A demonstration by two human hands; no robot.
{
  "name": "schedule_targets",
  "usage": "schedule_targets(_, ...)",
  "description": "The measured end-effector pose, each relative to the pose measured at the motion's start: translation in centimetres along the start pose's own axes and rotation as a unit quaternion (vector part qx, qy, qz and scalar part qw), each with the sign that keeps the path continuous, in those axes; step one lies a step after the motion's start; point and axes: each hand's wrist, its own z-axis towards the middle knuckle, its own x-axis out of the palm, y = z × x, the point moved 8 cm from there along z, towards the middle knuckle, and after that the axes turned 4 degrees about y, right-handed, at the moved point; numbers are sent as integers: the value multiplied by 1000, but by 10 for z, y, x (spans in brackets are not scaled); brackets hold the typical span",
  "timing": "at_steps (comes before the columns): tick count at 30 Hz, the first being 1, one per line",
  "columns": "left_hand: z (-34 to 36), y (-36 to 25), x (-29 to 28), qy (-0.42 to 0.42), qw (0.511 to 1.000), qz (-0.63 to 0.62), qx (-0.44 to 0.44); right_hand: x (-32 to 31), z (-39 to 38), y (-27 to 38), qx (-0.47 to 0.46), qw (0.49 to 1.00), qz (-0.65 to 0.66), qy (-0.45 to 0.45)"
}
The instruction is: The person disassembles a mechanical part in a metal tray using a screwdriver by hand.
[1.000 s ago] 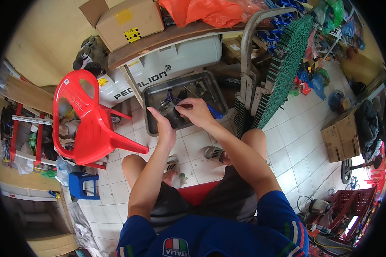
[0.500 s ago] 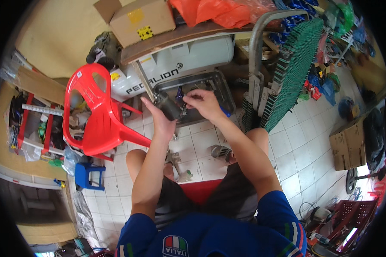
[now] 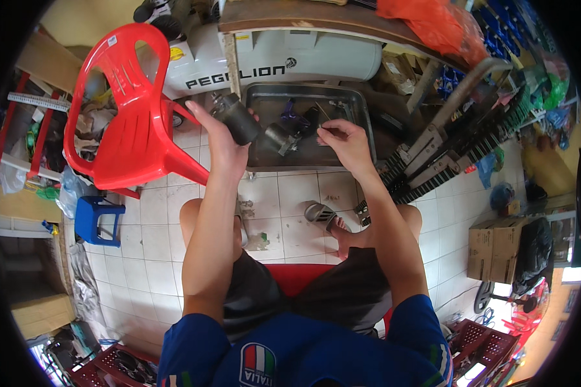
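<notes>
A dark cylindrical metal part, motor-like in shape, (image 3: 237, 120) is gripped in my left hand (image 3: 224, 149), thumb stretched up beside it and fingers curled behind it. My right hand (image 3: 347, 145) is closed in a pinch over the right side of a black tray (image 3: 265, 162); whatever lies between its fingertips is too small to make out. Between the hands, a greyish metal housing (image 3: 279, 138) sits in the tray. A purple-blue part (image 3: 294, 116) lies behind it. Close to my right fingertips, a thin rod (image 3: 322, 111) shows.
A red plastic chair (image 3: 126, 138) stands at the left, with a small blue stool (image 3: 99, 220) nearer me. Behind the tray lies a grey tank (image 3: 329, 57) under a wooden shelf (image 3: 290, 18). A metal-framed folding piece (image 3: 432, 126) leans at the right. Cardboard boxes (image 3: 490, 251) sit farther right.
The view has shifted, with the tray further into sight. My hands have moved apart; the left now holds the dark cylinder up at the tray's left side. My right hand has drawn away to the right.
</notes>
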Motion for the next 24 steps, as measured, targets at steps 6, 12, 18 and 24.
schedule_targets(6,1,-28,-9,-10,999,-29,21,72,26,-30,-25,928,-363,74)
schedule_targets(12,-2,-45,-21,-40,996,-66,39,104,22,-56,-12,838,-539,82)
schedule_targets(18,2,-57,-26,-28,995,-74,58,110,29,-56,-29,840,-539,51)
schedule_targets(24,3,-58,-25,-27,994,-88,64,113,54,-57,-85,825,-558,23)
